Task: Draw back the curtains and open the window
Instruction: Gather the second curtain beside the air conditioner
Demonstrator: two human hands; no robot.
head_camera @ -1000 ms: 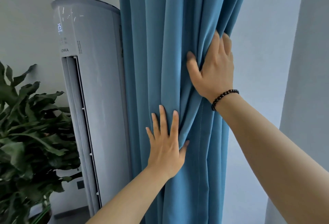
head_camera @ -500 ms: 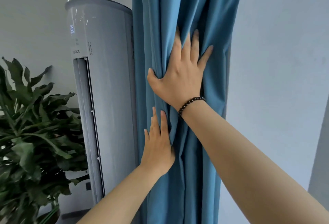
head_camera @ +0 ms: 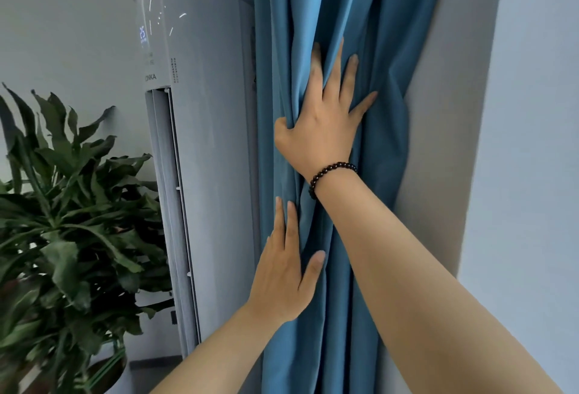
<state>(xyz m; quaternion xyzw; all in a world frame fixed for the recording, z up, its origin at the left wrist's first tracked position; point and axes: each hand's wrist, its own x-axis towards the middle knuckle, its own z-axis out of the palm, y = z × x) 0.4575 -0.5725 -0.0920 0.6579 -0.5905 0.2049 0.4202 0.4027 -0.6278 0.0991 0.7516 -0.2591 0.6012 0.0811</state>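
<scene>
The blue curtain (head_camera: pixel 316 11) hangs gathered in thick folds beside a grey wall edge (head_camera: pixel 451 111). My right hand (head_camera: pixel 322 124), with a dark bead bracelet at the wrist, presses flat on the bundle with fingers spread; its thumb is tucked into a fold on the left. Lower down, my left hand (head_camera: pixel 282 271) rests flat on the curtain's left folds, fingers straight and pointing up. No window is in view.
A tall white standing air conditioner (head_camera: pixel 200 130) stands right beside the curtain on the left. A large green potted plant (head_camera: pixel 62 211) fills the lower left. Pale wall (head_camera: pixel 539 174) lies to the right.
The curtain bundle has been pushed further left and tighter. My right hand went from gripping the folds to pressing on them with spread fingers. The view shifted, so the wall edge shows.
</scene>
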